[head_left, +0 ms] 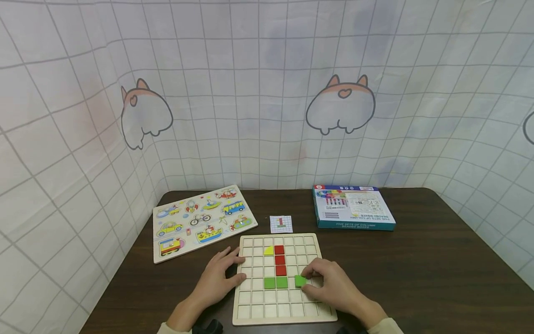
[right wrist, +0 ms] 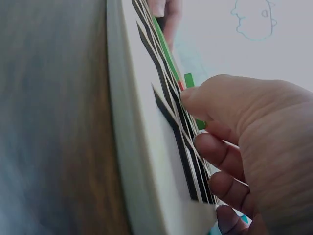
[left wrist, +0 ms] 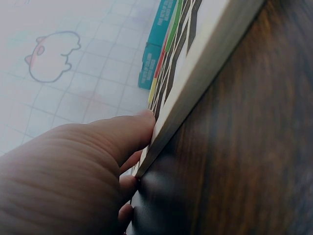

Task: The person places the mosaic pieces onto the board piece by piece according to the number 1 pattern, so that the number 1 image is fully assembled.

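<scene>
A wooden grid board [head_left: 285,321] lies on the dark table. Its left edge is touched by my left hand [head_left: 218,274], whose thumb [left wrist: 129,132] and fingers are spread along the side. Over the right part of the grid, my right hand [head_left: 333,284] pinches a green square tile [head_left: 300,281] between thumb and fingers. In the right wrist view that green tile [right wrist: 190,80] stands above the grid, partly hidden by the thumb. Set in the board are a column of red tiles [head_left: 280,260], a yellow piece [head_left: 269,251] with a slanted side, and two green tiles [head_left: 276,282] side by side.
Just behind the board lies a small pattern card [head_left: 281,224] with a printed figure. A wooden vehicle puzzle [head_left: 200,222] is at the back left, and a teal-edged box [head_left: 354,208] at the back right. A white gridded cloth [head_left: 258,93] hangs around the table.
</scene>
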`<state>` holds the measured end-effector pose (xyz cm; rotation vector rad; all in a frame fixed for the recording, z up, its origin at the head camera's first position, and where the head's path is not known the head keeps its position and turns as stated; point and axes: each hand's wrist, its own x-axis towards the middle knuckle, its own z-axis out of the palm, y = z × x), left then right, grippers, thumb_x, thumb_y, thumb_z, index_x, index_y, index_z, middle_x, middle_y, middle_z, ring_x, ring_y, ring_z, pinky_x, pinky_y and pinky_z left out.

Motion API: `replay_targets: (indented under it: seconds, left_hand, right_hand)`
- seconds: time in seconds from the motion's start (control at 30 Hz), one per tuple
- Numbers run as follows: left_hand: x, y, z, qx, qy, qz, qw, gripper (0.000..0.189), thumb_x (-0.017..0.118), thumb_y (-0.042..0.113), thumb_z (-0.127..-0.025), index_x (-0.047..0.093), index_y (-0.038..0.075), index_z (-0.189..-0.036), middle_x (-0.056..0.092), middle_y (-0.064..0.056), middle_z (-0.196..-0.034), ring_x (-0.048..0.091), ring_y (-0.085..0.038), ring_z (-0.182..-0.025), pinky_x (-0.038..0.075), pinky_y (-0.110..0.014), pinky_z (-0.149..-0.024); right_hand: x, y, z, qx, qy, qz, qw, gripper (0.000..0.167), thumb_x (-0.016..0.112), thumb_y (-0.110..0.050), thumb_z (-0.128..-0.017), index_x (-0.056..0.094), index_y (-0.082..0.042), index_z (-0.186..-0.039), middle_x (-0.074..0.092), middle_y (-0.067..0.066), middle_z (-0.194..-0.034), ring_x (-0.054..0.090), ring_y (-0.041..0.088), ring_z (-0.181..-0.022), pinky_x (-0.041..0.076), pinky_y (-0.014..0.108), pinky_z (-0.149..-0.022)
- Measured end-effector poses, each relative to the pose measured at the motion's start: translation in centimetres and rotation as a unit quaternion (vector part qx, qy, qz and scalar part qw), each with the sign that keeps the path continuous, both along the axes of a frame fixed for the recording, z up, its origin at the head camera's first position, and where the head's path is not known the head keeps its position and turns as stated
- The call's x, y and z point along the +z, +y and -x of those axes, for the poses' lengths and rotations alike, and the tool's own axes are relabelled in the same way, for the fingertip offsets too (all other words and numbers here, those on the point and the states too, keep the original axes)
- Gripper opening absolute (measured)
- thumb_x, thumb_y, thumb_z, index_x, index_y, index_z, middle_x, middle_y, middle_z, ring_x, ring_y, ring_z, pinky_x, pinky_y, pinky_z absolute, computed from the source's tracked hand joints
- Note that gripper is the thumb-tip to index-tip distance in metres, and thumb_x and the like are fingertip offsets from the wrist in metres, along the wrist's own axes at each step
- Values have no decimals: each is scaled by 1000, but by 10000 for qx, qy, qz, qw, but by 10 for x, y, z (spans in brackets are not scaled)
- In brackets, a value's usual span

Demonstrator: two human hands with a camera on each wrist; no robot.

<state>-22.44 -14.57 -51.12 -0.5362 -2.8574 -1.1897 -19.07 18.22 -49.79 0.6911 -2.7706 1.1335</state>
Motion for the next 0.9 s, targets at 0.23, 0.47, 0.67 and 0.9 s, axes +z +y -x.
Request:
replay_targets:
  seconds: [0.23, 0.47, 0.67, 0.9]
  left_hand:
    - [0, 0, 0, -9, -21, 23, 10000, 38, 74, 30, -87, 68, 18, -123, 44, -5, -151, 28, -33, -144, 19, -62, -116]
    - [1, 0, 0, -13, -29, -17, 10000, 38, 74, 28, -87, 68, 17, -123, 44, -6, -150, 28, -33, -144, 19, -62, -116]
    - [1, 0, 0, -21, 42, 35, 10000, 37, 75, 27, -87, 68, 17, -122, 45, -6, -150, 29, -32, -144, 19, -60, -117]
    - [0, 0, 0, -31, 49, 47, 10000, 37, 75, 28, -87, 68, 17, -122, 45, -6, -150, 29, -32, -144, 18, -60, -117]
  right_hand:
    - [0, -5, -1, 194, 270, 3, 9994, 15, 80, -23, -81, 71, -24, -93, 65, -16, -92, 58, 4, -84, 53, 26, -80]
    - [-2, -6, 0, 106, 424, -177, 9989, 16, 81, -29, -79, 72, -28, -92, 63, -22, -90, 55, 1, -85, 48, 36, -84]
    - [-3, -7, 0, 120, 520, -204, 9984, 16, 81, -33, -80, 72, -29, -92, 62, -23, -88, 52, 1, -83, 44, 38, -82]
    - [-1, -11, -2, -51, 401, -221, 9989, 16, 81, -33, -80, 73, -27, -93, 59, -21, -83, 52, 2, -79, 41, 39, -82]
